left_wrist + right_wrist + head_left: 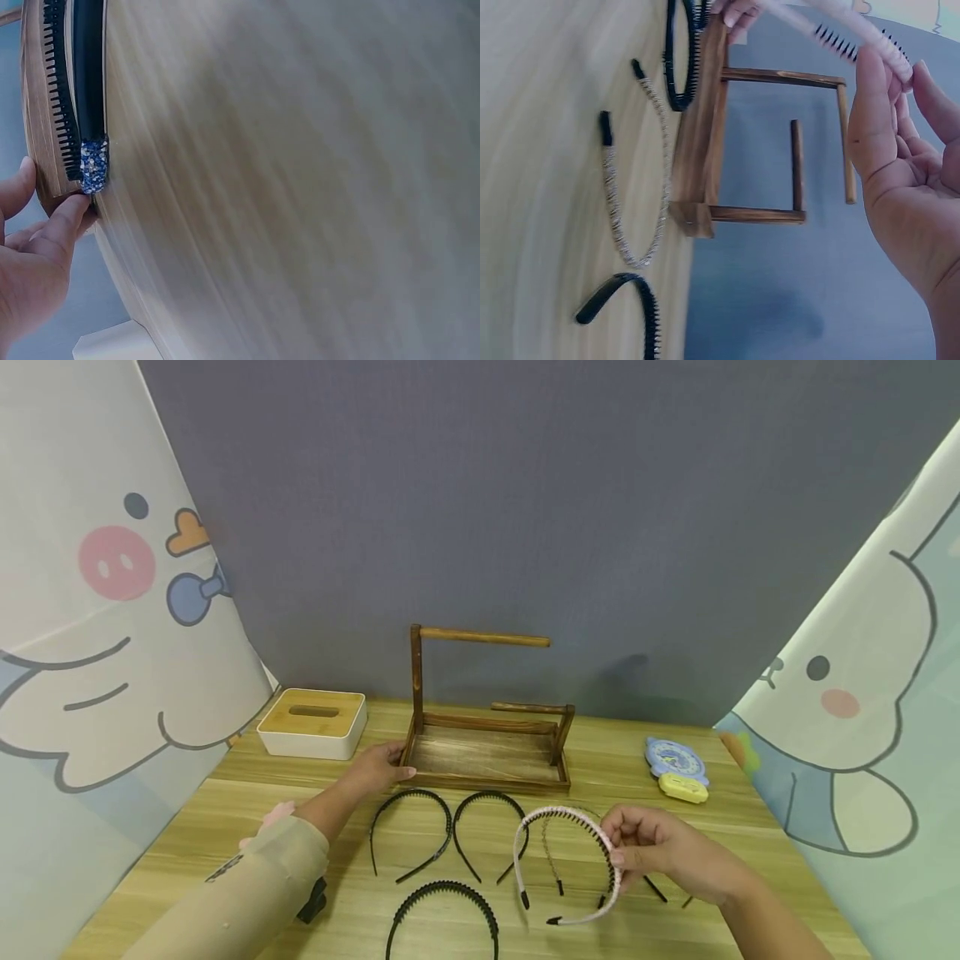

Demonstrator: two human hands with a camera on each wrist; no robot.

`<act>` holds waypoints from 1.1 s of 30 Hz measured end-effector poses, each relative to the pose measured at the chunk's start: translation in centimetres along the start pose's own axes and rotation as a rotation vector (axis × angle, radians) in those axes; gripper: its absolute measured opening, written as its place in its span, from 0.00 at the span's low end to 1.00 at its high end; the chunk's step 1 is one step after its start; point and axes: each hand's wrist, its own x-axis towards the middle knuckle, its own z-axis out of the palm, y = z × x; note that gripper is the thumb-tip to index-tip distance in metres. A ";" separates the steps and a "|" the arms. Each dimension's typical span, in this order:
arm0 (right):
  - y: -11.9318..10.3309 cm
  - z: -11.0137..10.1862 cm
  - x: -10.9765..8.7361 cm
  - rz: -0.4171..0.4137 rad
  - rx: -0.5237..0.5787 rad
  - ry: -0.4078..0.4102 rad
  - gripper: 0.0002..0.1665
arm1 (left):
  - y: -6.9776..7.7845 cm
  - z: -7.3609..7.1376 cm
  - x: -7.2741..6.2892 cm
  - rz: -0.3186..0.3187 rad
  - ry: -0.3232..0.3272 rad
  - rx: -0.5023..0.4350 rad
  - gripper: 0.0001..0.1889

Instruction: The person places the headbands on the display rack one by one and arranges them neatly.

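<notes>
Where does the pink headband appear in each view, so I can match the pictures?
Head: the pink headband is right of centre, low in the picture, held by the right hand.
Left wrist: not in it.
Right wrist: top right, in that same hand.
Shared landmark: the wooden stand, central in head, upper left edge in left wrist, upper middle in right wrist.

No legible txt or nos. from where I stand: the dark lettering-like marks (224, 867) on the L sleeve (258, 893) are too sm. & slanted, ditto the tiny dial marks (674, 758) on the blue case (653, 749), R side.
</notes>
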 end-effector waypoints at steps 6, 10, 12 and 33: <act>-1.1 0.0 0.7 -0.048 -0.107 0.127 0.10 | 0.0 0.0 0.0 0.002 -0.002 0.008 0.37; -1.6 0.1 1.1 -0.048 -0.177 0.250 0.12 | 0.1 0.0 -0.1 -0.002 0.002 0.015 0.37; -1.9 0.1 1.3 -0.047 -0.205 0.310 0.12 | 0.1 0.0 -0.1 -0.002 0.002 0.014 0.36; -6.9 -3.5 6.9 -0.322 -0.107 0.685 0.10 | 0.5 0.1 -0.3 0.003 0.006 0.032 0.36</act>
